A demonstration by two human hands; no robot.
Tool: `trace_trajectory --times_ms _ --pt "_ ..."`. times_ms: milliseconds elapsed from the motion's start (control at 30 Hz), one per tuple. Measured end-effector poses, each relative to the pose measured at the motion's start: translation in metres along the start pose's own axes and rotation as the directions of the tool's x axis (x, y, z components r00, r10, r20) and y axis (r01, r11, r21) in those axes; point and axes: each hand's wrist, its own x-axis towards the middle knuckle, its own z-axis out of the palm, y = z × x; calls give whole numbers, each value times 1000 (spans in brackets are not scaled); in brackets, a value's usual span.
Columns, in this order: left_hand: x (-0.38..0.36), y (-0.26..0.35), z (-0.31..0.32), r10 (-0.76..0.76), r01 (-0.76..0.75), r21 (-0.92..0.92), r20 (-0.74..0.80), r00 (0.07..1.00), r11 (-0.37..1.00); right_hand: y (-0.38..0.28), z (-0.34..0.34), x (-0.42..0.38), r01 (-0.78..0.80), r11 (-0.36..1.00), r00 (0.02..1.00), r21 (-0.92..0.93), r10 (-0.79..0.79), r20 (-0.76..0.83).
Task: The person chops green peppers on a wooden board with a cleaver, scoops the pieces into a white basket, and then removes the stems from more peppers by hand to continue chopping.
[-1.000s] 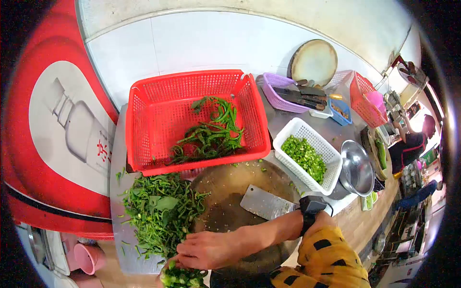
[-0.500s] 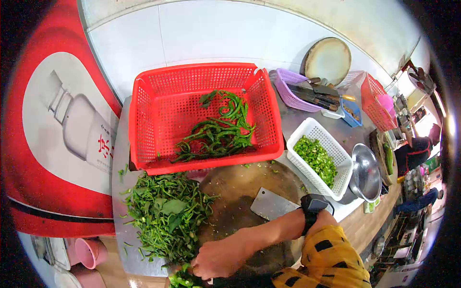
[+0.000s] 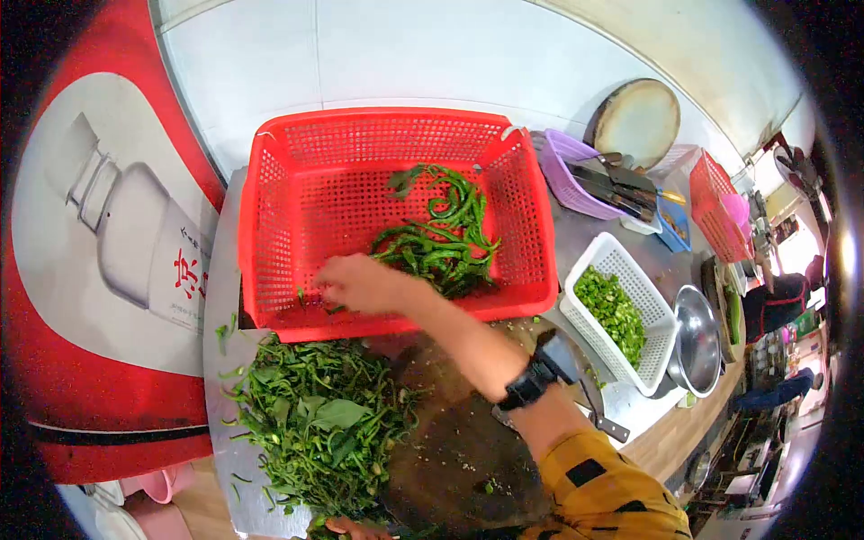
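Note:
My right hand [image 3: 353, 283], with a dark watch on the wrist, is inside the red basket [image 3: 396, 326], left of the long green peppers [image 3: 450, 256]. Its fingers are blurred, and whether they hold anything is unclear. Just a part of my left hand [image 3: 355, 529] shows at the bottom edge, beside a heap of green peppers and stems [image 3: 315, 432]; its fingertips are hidden. Under my right forearm lies the round chopping board [image 3: 459, 459]. The cleaver is mostly hidden by that arm, its dark handle [image 3: 613, 427] sticking out to the right.
A white basket [image 3: 663, 346] of chopped green peppers stands right of the board, beside a metal bowl [image 3: 697, 342]. Behind are a purple basket [image 3: 569, 184] with knives and an upright round board [image 3: 636, 124]. People are in the far right background.
My right hand has moved up from the bottom, beside the heap, into the red basket. Part of my left hand now shows at the bottom. The view has shifted slightly.

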Motion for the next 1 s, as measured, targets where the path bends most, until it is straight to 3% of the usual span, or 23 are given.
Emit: trace_trajectory --times_ms 33,67,100,167,200,233,267,367,433,567,667,733,767,833,867,1000 --pt "0 0 -7 4 -4 -22 21 1000 1000 24 -1 7 -135 989 978 -63 143 149" --pt "-7 -1 -21 -17 19 -44 53 998 999 71 25 8 -162 985 971 -63 170 168" --pt "-19 -3 -21 40 -31 39 -256 966 999 84 33 12 -255 926 882 -279 341 325" --pt "-15 -5 -13 171 -154 76 -384 907 985 108 51 -4 -340 888 832 -310 437 340" --pt "-3 -1 -49 47 -58 -144 -80 996 988 90 41 -10 -414 868 834 -274 483 267" --pt "4 -2 -21 75 -82 -134 -50 996 988 96 44 -4 -349 871 811 -345 466 355" --pt "12 -1 4 109 -110 -118 -15 994 987 140 74 -6 -339 920 874 -197 385 296" --pt "10 -1 -33 153 -142 -88 134 979 986 116 60 -7 -341 934 871 -108 358 338" --pt "14 -1 -51 150 -124 -106 288 946 987 100 48 -5 -439 881 761 -176 469 448" --pt "17 4 -62 121 -68 -115 551 826 991 109 46 -10 -376 926 820 -39 352 452" --pt "12 4 -56 135 -82 -119 555 821 989 116 47 -21 -275 958 888 -84 287 359" --pt "10 2 -53 136 -86 -114 563 815 990 91 27 -32 -449 874 890 187 417 187" --pt "10 2 -50 135 -88 -109 573 808 990 89 18 -37 -443 878 893 179 414 178" --pt "10 1 -45 130 -91 -94 597 791 991 96 3 -47 -426 810 887 403 462 10" --pt "10 0 -42 124 -90 -85 611 782 992 100 -6 -53 -420 816 888 397 460 -5" --pt "13 -6 -32 113 -96 -62 664 739 993 94 -42 -81 -325 696 740 641 609 -286"
